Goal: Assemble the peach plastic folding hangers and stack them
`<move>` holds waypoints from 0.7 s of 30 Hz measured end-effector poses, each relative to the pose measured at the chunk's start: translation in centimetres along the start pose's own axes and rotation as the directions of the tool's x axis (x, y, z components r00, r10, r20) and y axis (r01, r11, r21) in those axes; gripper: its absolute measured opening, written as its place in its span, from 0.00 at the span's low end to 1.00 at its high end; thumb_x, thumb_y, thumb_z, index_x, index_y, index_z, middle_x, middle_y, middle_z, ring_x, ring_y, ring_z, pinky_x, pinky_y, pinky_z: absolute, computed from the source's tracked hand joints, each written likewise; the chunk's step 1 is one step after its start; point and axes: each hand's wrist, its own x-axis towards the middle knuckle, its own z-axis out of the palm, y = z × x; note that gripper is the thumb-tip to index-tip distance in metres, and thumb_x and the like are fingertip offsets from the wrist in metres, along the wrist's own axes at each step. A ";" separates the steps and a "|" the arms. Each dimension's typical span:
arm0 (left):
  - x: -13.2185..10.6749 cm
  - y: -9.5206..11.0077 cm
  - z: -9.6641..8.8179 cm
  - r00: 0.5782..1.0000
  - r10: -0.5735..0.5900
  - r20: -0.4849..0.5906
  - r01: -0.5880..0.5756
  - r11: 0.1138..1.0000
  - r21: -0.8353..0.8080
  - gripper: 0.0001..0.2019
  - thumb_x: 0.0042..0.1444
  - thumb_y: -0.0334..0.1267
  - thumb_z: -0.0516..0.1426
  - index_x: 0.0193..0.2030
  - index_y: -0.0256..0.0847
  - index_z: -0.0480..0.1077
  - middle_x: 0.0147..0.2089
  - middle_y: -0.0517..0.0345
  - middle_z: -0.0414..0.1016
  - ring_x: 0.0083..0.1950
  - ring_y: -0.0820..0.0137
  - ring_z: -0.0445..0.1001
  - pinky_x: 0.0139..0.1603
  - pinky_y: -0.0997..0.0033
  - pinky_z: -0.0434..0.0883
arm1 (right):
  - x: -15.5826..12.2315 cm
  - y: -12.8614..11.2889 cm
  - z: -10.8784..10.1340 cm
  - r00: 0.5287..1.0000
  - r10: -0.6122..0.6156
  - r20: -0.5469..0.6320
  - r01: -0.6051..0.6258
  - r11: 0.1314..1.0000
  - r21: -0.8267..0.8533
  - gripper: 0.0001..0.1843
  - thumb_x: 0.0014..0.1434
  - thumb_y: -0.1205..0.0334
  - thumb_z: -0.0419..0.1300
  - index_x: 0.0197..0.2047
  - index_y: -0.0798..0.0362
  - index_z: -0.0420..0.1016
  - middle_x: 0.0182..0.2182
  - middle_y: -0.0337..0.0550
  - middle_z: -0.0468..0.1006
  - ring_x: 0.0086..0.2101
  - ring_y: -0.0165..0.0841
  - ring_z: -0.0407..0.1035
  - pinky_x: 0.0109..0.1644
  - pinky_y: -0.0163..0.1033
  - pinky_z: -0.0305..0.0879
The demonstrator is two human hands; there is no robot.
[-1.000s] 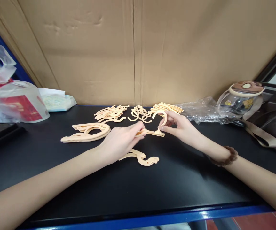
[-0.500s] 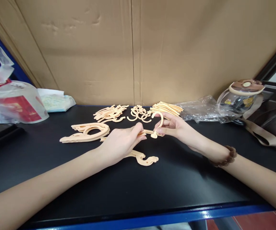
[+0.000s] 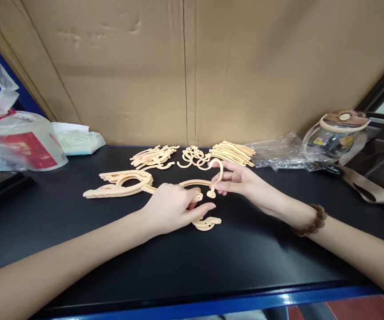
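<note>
My left hand (image 3: 173, 206) is closed around a cream plastic hanger strip, whose rounded end with a hole (image 3: 197, 197) shows between the fingers. A further strip end (image 3: 149, 189) sticks out left of that hand, and a curved strip (image 3: 196, 182) spans behind it toward the right hand. Whether these are one piece I cannot tell. My right hand (image 3: 236, 180) pinches a cream hanger hook (image 3: 221, 171), curve up, its knobbed base down. Hook and rounded end are apart. Below my left hand, a hanger arm piece (image 3: 208, 223) lies partly hidden on the table.
Folded hanger pieces (image 3: 120, 191) lie left. Behind are piles of arms (image 3: 155, 155), hooks (image 3: 192, 155) and strips (image 3: 233, 153). Clear wrap (image 3: 278, 151) and a strapped bottle (image 3: 337, 138) are right; a plastic bag (image 3: 28, 142) and tissue pack (image 3: 78, 140) left. Cardboard (image 3: 128, 80) stands behind.
My left hand has turned and lowered, its thumb now apart from the index finger, exposing the strip's rounded end. The right hand with the hook has shifted slightly left.
</note>
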 end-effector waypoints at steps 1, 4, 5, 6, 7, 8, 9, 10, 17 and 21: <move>0.0 0.0 0.1 1.000 -0.002 0.005 0.002 1.000 -0.002 0.24 0.60 0.55 0.48 0.21 0.39 0.59 0.16 0.63 0.63 0.19 0.74 0.61 0.23 0.75 0.46 | 0.0 0.1 0.0 1.000 0.007 0.005 -0.007 1.000 0.001 0.27 0.52 0.64 0.66 0.54 0.51 0.63 0.31 0.35 0.75 0.30 0.26 0.65 0.39 0.35 0.62; 0.1 0.0 0.3 1.000 -0.002 0.013 0.002 1.000 -0.006 0.27 0.60 0.56 0.47 0.18 0.38 0.58 0.15 0.62 0.62 0.18 0.75 0.59 0.23 0.75 0.45 | 0.1 0.3 0.1 0.999 0.028 0.017 -0.028 1.000 0.008 0.28 0.52 0.65 0.66 0.55 0.50 0.63 0.31 0.35 0.75 0.30 0.26 0.65 0.41 0.35 0.62; 0.1 0.0 0.3 1.000 -0.001 0.016 0.001 1.000 -0.004 0.28 0.60 0.57 0.46 0.17 0.38 0.57 0.14 0.61 0.61 0.18 0.76 0.58 0.23 0.74 0.45 | 0.1 0.3 0.1 0.999 0.036 0.020 -0.037 0.999 0.010 0.28 0.52 0.65 0.65 0.56 0.50 0.63 0.31 0.35 0.75 0.30 0.26 0.65 0.41 0.36 0.63; 0.2 0.0 0.4 1.000 0.002 0.022 -0.002 1.000 0.001 0.29 0.60 0.57 0.46 0.15 0.37 0.56 0.14 0.61 0.61 0.17 0.76 0.57 0.23 0.74 0.45 | 0.1 0.4 0.2 0.999 0.045 0.020 -0.045 0.999 0.010 0.28 0.52 0.66 0.65 0.56 0.50 0.62 0.31 0.35 0.75 0.30 0.26 0.65 0.41 0.36 0.63; 0.2 0.0 0.4 1.000 0.007 0.027 -0.008 1.000 0.009 0.30 0.61 0.58 0.45 0.15 0.37 0.55 0.14 0.60 0.61 0.17 0.76 0.56 0.23 0.74 0.44 | 0.1 0.4 0.2 0.998 0.051 0.023 -0.052 0.999 0.011 0.28 0.53 0.66 0.65 0.55 0.51 0.62 0.31 0.36 0.76 0.30 0.26 0.65 0.41 0.36 0.63; 0.2 0.1 0.4 1.000 0.010 0.030 -0.011 1.000 0.021 0.31 0.61 0.58 0.45 0.14 0.37 0.55 0.14 0.60 0.62 0.18 0.76 0.56 0.23 0.73 0.44 | 0.1 0.4 0.3 0.998 0.056 0.025 -0.056 0.998 0.012 0.27 0.53 0.67 0.65 0.55 0.51 0.62 0.31 0.36 0.76 0.30 0.26 0.65 0.41 0.36 0.63; 0.2 0.1 0.5 0.999 0.011 0.030 -0.012 0.999 0.033 0.32 0.60 0.59 0.44 0.14 0.36 0.54 0.14 0.59 0.62 0.18 0.76 0.56 0.23 0.73 0.44 | 0.1 0.4 0.4 0.998 0.059 0.026 -0.060 0.998 0.013 0.27 0.53 0.67 0.64 0.55 0.51 0.62 0.31 0.36 0.76 0.30 0.26 0.66 0.41 0.36 0.63; 0.2 0.1 0.5 1.000 0.010 0.027 -0.012 0.999 0.043 0.32 0.60 0.59 0.44 0.13 0.36 0.55 0.15 0.59 0.63 0.18 0.76 0.57 0.23 0.73 0.44 | 0.1 0.4 0.4 0.998 0.063 0.026 -0.063 0.998 0.016 0.27 0.54 0.67 0.64 0.55 0.51 0.61 0.31 0.36 0.77 0.30 0.26 0.66 0.41 0.36 0.63; 0.2 0.3 0.5 0.999 0.024 -0.031 -0.023 0.999 0.029 0.28 0.58 0.59 0.49 0.18 0.37 0.63 0.15 0.59 0.66 0.18 0.75 0.62 0.23 0.76 0.45 | 0.0 0.4 0.7 0.997 0.080 0.011 -0.080 0.997 0.016 0.30 0.53 0.65 0.65 0.57 0.50 0.59 0.31 0.36 0.77 0.29 0.27 0.66 0.41 0.37 0.64; 0.1 0.3 0.5 0.997 0.058 -0.059 -0.058 0.998 0.011 0.29 0.59 0.58 0.49 0.16 0.37 0.61 0.14 0.59 0.64 0.17 0.76 0.60 0.22 0.76 0.44 | 0.0 0.4 0.8 0.996 0.087 0.031 -0.088 0.996 0.025 0.31 0.53 0.65 0.65 0.58 0.51 0.60 0.31 0.36 0.76 0.29 0.26 0.65 0.40 0.36 0.63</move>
